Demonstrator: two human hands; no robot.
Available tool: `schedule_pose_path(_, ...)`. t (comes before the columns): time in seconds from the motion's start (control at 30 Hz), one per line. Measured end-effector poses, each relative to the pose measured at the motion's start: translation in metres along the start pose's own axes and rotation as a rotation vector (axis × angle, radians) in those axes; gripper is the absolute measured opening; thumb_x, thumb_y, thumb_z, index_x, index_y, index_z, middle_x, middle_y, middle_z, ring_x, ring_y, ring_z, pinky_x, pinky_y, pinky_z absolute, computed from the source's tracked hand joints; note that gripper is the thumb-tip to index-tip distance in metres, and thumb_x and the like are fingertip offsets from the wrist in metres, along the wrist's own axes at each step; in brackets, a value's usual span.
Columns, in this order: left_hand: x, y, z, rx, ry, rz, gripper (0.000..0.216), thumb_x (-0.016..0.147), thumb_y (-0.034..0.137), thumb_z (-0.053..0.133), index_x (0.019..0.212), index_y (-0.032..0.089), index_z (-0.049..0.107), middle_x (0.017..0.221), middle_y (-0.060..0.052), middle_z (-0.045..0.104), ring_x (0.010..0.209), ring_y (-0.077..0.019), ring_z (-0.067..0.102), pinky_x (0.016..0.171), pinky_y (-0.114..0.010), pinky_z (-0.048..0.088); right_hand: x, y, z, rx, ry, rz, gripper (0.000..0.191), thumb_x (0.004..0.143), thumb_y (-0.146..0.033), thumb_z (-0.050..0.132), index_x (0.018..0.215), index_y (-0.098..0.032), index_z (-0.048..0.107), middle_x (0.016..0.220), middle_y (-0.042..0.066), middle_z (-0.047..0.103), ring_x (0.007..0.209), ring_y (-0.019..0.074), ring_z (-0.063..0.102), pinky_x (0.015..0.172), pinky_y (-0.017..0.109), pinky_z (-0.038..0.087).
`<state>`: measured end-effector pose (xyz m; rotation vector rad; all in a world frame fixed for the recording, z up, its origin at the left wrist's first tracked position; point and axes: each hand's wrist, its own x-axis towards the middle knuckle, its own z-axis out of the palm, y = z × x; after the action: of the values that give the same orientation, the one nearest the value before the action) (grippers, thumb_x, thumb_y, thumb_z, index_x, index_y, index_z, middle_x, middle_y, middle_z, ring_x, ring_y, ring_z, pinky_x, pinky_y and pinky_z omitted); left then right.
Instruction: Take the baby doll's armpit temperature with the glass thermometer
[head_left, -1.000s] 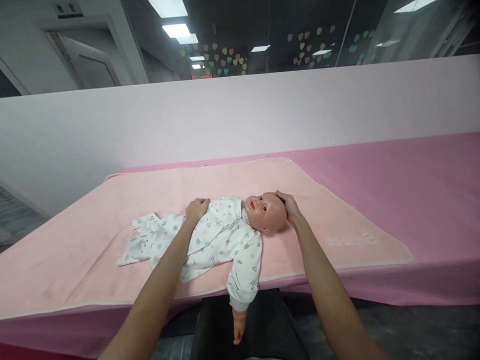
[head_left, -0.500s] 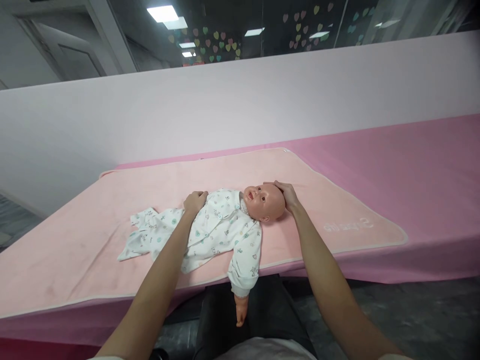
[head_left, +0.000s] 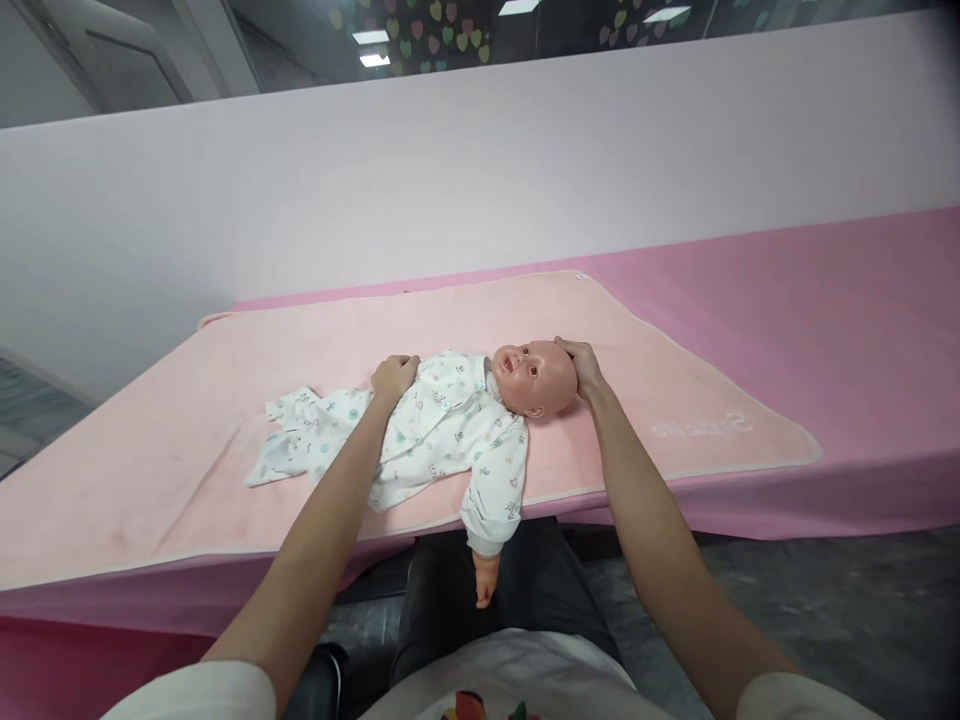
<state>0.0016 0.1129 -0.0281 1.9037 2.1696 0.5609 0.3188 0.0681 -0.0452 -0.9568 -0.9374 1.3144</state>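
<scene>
A bald baby doll (head_left: 450, 425) in a white printed outfit lies on its back, its head to the right. Its near arm (head_left: 486, 578) hangs over the table's front edge; the far arm is hidden. My left hand (head_left: 395, 377) is closed at the far side of the doll's waist, fingers curled against it; what lies inside them is partly hidden. Cupped round the crown of the doll's head is my right hand (head_left: 581, 368), its fingertips behind the head. The outfit's legs (head_left: 300, 435) lie flat toward the left.
Beneath the doll a peach blanket (head_left: 202, 400) with pale edging is spread over a pink-covered table (head_left: 862, 330). A white partition (head_left: 480, 170) rises behind, topped by dark glass with heart stickers. My lap (head_left: 517, 585) is close under the front edge.
The camera has tilted down, so the scene sits higher and more of my shirt shows. Both hands keep their places on the doll, which has not visibly moved on the blanket.
</scene>
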Motion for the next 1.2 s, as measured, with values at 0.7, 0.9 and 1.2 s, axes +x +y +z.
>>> schedule_pose_path(0.7, -0.002, 0.000, -0.001, -0.025, 0.013, 0.007, 0.039, 0.076, 0.044, 0.035, 0.079, 0.021, 0.067, 0.076, -0.004, 0.066, 0.078, -0.0209, 0.057, 0.065, -0.027, 0.037, -0.006, -0.001, 0.009, -0.058, 0.122, -0.070, 0.034, 0.080, -0.037, 0.047, 0.071, -0.012, 0.067, 0.069, 0.008, 0.066, 0.078, 0.0240, 0.061, 0.065, 0.032, 0.047)
schedule_pose_path(0.9, -0.001, -0.001, 0.001, -0.035, 0.019, 0.021, 0.038, 0.076, 0.043, 0.035, 0.074, 0.022, 0.066, 0.072, -0.004, 0.064, 0.075, -0.0211, 0.057, 0.064, -0.027, 0.036, -0.016, 0.003, 0.022, -0.058, 0.127, -0.075, 0.039, 0.080, -0.044, 0.045, 0.074, -0.012, 0.067, 0.073, 0.013, 0.068, 0.072, 0.0274, 0.062, 0.065, 0.038, 0.047)
schedule_pose_path(1.2, -0.001, 0.000, -0.001, -0.058, 0.028, 0.022, 0.037, 0.074, 0.044, 0.038, 0.073, 0.020, 0.066, 0.070, -0.005, 0.064, 0.075, -0.0214, 0.057, 0.064, -0.027, 0.036, -0.021, -0.010, 0.013, -0.073, 0.080, -0.043, 0.032, 0.077, -0.040, 0.050, 0.076, -0.012, 0.066, 0.077, 0.012, 0.069, 0.077, 0.0282, 0.063, 0.071, 0.040, 0.048)
